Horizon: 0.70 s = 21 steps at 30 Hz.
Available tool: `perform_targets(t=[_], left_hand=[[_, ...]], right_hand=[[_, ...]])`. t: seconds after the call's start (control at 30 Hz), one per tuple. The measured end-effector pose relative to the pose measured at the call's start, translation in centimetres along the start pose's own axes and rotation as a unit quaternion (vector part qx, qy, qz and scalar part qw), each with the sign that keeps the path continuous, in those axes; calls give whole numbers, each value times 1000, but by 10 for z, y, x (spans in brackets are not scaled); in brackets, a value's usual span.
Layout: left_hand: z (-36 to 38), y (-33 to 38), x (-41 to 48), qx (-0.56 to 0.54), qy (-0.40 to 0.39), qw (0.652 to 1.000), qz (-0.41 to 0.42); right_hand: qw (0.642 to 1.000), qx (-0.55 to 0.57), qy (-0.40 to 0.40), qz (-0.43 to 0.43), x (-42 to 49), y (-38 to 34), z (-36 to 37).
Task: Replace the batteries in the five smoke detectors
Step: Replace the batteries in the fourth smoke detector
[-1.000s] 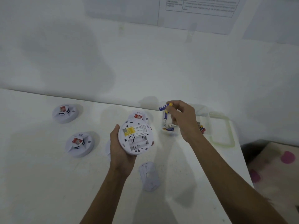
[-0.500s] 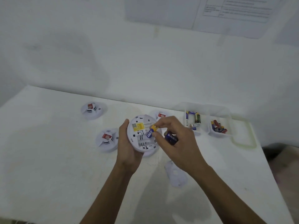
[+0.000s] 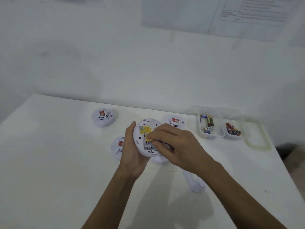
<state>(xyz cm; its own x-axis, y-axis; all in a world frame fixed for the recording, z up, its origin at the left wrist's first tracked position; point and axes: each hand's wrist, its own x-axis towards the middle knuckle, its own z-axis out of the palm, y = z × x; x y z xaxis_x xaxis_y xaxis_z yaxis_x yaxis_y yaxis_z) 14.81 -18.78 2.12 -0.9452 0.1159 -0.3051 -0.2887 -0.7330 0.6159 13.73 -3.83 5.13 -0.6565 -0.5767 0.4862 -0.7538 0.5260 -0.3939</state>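
Above white table (image 3: 49, 162): left hand (image 3: 132, 152) cups round white plastic smoke detector (image 3: 140, 144), back upward for loading.
Right hand (image 3: 178, 146): pinches yellow-ended battery (image 3: 148, 139), apparently seating it.

The round white plastic smoke detector (image 3: 139, 146) I'm watching is flipped back side up and tilted. The left hand (image 3: 132, 151) grips it, and the yellow label and open battery bay are showing. The right hand (image 3: 178, 146) pinches a yellow-tipped battery (image 3: 148, 139) right at the bay. 3 red-stickered white detectors sit dome up on the table: far-left detector (image 3: 103, 119), back detector (image 3: 175, 123), near-left detector (image 3: 118, 146). Loose spare batteries (image 3: 209, 123) lie off right.
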Motion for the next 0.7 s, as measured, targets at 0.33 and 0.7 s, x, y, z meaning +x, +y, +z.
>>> perform_targets(t=[0.33,0.7], left_hand=[[-2,17,0,44,19,999,4],[-13,20,3,5,48,999,9]], right_hand=[[989,-112,-64,-71,25,-9,-7],[979,-142,-95,-109,34,-14,-6]])
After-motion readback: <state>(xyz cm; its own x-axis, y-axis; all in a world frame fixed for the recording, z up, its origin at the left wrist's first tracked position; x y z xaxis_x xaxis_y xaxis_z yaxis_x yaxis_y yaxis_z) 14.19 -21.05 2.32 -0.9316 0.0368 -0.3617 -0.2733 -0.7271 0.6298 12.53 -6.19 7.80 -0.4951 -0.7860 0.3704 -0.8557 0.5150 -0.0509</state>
